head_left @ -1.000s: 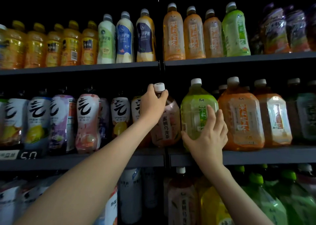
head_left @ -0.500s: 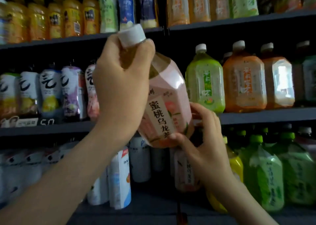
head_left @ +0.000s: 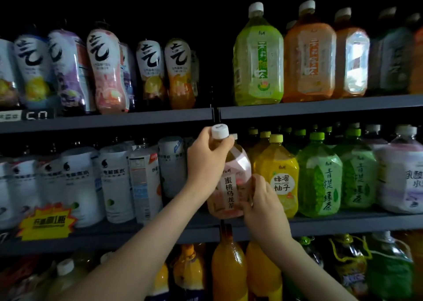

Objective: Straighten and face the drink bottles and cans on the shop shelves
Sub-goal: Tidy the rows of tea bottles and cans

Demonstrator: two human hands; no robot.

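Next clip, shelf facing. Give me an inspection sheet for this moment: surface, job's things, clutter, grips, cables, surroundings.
Surface: dark metal middle shelf, with bottles lined along it.
Job's things: pink peach tea bottle, white cap, label facing out, slightly tilted at the shelf front beside a yellow bottle; cannot tell whether it rests on the shelf.
Clutter: yellow promo tag on the shelf edge at left.
Grips: left grip holds the bottle's neck under the cap; right grip holds its lower side.
Cables: nothing seen.
Surroundings: upper shelf holds a green tea bottle with a gap to its left; orange drinks below; dim light.
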